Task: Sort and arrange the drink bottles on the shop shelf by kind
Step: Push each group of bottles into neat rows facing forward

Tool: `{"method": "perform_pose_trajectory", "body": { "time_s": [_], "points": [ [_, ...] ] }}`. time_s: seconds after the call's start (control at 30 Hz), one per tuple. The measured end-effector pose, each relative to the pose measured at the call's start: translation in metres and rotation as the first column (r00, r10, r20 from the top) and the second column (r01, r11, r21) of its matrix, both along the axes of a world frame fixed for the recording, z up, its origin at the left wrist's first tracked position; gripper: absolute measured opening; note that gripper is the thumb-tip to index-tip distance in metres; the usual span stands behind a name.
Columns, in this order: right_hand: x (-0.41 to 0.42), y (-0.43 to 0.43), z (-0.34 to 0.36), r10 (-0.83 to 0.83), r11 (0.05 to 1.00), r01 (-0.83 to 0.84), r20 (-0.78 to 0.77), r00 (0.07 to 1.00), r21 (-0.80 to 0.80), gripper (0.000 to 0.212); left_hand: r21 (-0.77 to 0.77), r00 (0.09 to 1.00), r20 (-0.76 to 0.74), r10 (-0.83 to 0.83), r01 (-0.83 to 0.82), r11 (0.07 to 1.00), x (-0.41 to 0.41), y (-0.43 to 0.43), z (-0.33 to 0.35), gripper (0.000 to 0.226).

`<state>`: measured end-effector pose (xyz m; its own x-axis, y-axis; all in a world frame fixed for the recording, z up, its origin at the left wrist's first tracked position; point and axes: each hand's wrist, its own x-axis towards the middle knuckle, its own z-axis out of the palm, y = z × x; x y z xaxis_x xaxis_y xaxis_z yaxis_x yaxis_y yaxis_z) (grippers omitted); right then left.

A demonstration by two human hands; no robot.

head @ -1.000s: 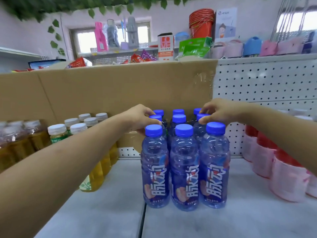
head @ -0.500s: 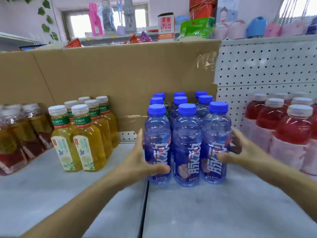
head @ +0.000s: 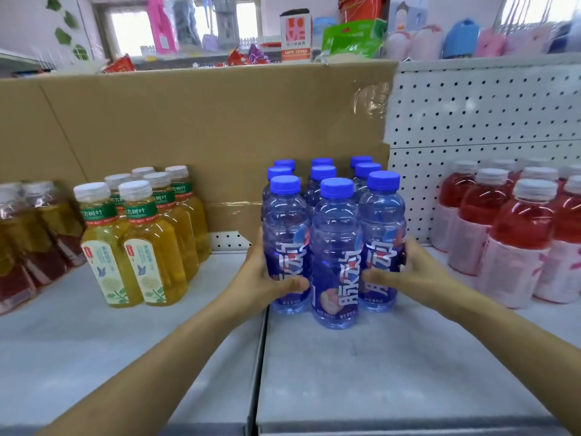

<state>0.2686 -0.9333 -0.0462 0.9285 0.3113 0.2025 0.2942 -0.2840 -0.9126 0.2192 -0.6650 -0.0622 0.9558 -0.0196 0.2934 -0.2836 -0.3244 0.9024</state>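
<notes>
At the far left, dark amber tea bottles point(head: 28, 234) are seen packed at the edge of the grey shelf point(head: 393, 372). Next along, yellow-green tea bottles point(head: 138, 247) with white caps are lined up in two rows, backed by a cardboard sheet point(head: 204, 127). In the middle, the blue-capped drink bottles point(head: 334, 240) are grouped three by three, upright, well apart from the teas. The left hand point(head: 264, 278) is wrapped round the front-left blue bottle point(head: 286, 215), thumb laid across its label. The front-right blue bottle point(head: 382, 215) is gripped the same way by the right hand point(head: 415, 272). Further right, against the perforated back panel point(head: 487, 121), red drink bottles point(head: 518, 234) with white caps are massed.
</notes>
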Motion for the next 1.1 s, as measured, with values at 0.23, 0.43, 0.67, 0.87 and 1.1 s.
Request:
{"method": "perform_pose_trajectory", "body": {
  "time_s": [0.23,0.43,0.67,0.87,1.1],
  "points": [
    [-0.042,0.014,0.058,0.145,0.871,0.369,0.888,0.437,-0.324,0.12,0.168,0.975,0.148,0.165,-0.189,0.967,-0.017,0.001,0.024,0.134],
    [-0.046,0.054,0.025,0.294,0.583,0.666,0.885,0.361,-0.466,0.132,0.11,0.978,0.177,0.111,-0.132,0.985,-0.01,-0.003,0.011,0.119],
    [-0.032,0.058,0.027,0.325,0.575,0.662,0.877,0.354,-0.481,0.131,0.046,0.985,0.169,0.045,-0.053,0.998,-0.002,0.0,0.0,0.117],
    [-0.016,0.001,0.012,-0.14,0.899,0.403,0.756,0.639,-0.174,0.135,-0.003,0.998,0.036,0.056,-0.056,0.998,0.002,0.007,-0.008,0.121],
    [0.012,-0.014,-0.014,0.065,0.996,-0.069,-0.071,0.995,-0.052,0.085,-0.09,0.999,0.008,0.043,-0.042,0.995,0.008,-0.002,-0.02,0.112]
  ]
}}
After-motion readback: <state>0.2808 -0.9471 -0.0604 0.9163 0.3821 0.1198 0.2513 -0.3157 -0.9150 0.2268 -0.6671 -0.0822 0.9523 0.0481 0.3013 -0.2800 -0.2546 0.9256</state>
